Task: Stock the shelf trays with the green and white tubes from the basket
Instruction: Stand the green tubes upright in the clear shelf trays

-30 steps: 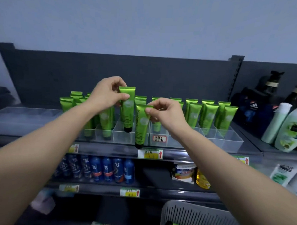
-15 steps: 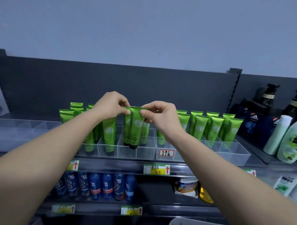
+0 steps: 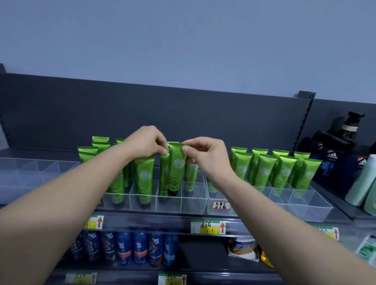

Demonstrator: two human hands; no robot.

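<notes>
**A:** Entry: what are you holding?

**B:** You hold one green tube [image 3: 174, 169] with a pale round mark on its face. It is upright, black cap down. Your left hand [image 3: 143, 143] and right hand [image 3: 206, 156] pinch its flat crimped top, one at each corner.

**A:** Position?

**B:** The cap end is inside the middle tray [image 3: 193, 205], front row, third compartment from its left edge, just beside a second tube [image 3: 163, 173]. Contact with the tray floor: cannot tell.

**A:** Other stock?

**B:** Matching tubes [image 3: 265, 169] stand cap-down in the rear rows of the right tray [image 3: 305, 203].
</notes>
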